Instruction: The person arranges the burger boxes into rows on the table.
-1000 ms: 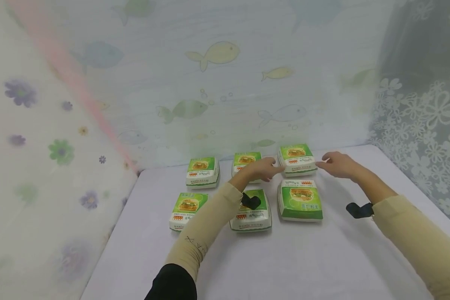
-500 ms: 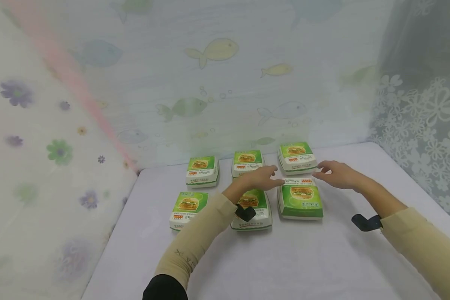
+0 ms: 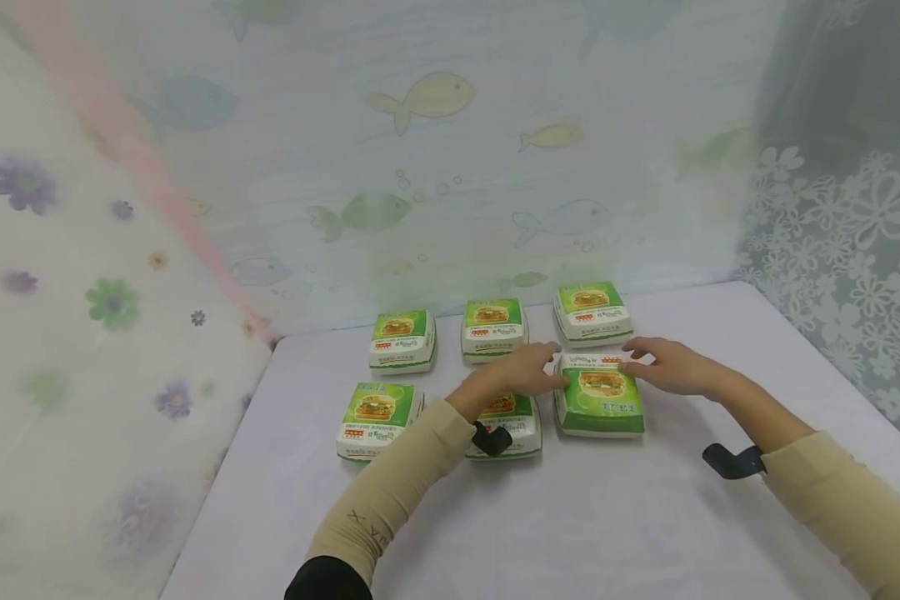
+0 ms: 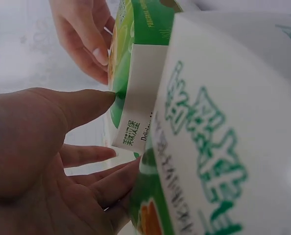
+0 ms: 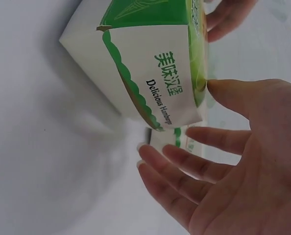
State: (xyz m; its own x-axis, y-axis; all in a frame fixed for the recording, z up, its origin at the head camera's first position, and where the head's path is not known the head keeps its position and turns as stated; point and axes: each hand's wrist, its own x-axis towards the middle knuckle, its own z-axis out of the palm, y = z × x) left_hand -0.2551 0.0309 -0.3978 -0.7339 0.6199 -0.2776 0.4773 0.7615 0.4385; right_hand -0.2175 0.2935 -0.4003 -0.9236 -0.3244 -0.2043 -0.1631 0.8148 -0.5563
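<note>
Several green-and-white hamburger boxes stand in two rows of three in the head view. At the front right box (image 3: 602, 407), green edge toward me, both hands meet. My left hand (image 3: 521, 371) reaches over the front middle box (image 3: 516, 429), its thumb tip at the right box's left top edge. From the other side my right hand (image 3: 673, 367) brings its thumb to the right top edge. In the right wrist view, the thumb touches the hamburger box (image 5: 160, 78) while the other fingers spread loosely beyond its far side. The left fingers are likewise extended.
Behind stand the back right box (image 3: 592, 315), back middle box (image 3: 493, 329) and back left box (image 3: 402, 342). The front left box (image 3: 378, 417) lies beside my left sleeve (image 3: 397, 475). A white cloth (image 3: 570, 525) covers the table; a fish-patterned curtain (image 3: 450, 167) hangs behind it.
Both hands have moved from the back right box toward me, down to the front right box. Their thumbs now meet its top edges. The boxes keep their places.
</note>
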